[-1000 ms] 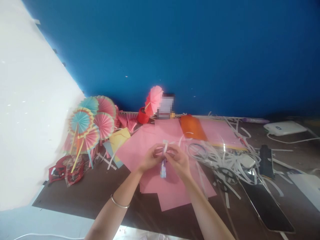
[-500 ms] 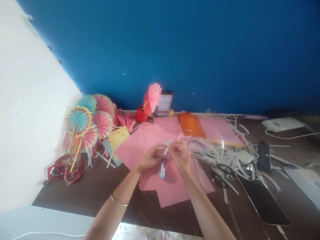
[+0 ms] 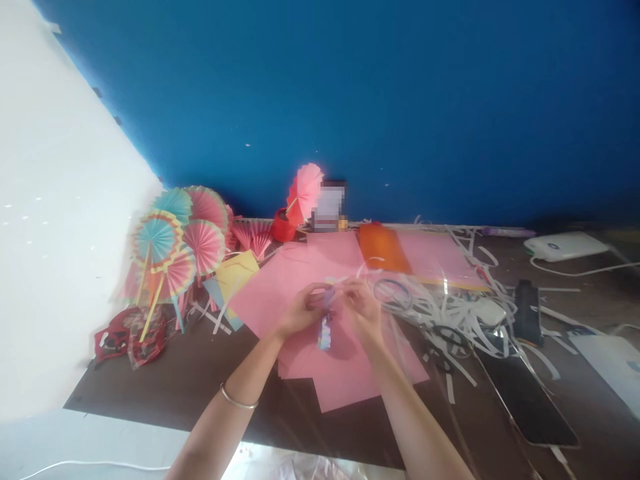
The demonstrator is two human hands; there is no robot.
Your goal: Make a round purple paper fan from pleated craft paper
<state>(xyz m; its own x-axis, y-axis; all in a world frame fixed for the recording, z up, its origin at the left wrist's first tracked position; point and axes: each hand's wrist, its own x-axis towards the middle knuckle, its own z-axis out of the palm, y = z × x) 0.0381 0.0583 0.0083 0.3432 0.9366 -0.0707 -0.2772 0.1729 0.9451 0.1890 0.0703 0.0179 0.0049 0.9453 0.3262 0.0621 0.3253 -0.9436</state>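
Over the pink paper sheets (image 3: 345,383) I hold a narrow purple and pale-blue patterned piece (image 3: 325,332), which looks like folded paper. My left hand (image 3: 303,311) grips its upper part between thumb and fingers, and its lower end hangs free below. Close beside it, my right hand (image 3: 363,305) is pinched at the upper end of the piece. A small pale bit shows between the two hands, too blurred to name. What the right fingertips hold cannot be made out.
Finished paper fans (image 3: 159,241) stand at left by red-framed glasses (image 3: 120,337). A red tape roll (image 3: 284,227) sits at the back. Right of my hands lie tangled white strips (image 3: 450,307), scissors (image 3: 450,343), a phone (image 3: 530,397) and an orange sheet (image 3: 384,248).
The white strip seen across the patterned piece is no longer visible there. My right fingers have shifted slightly, and the piece sits a little higher in my left hand.
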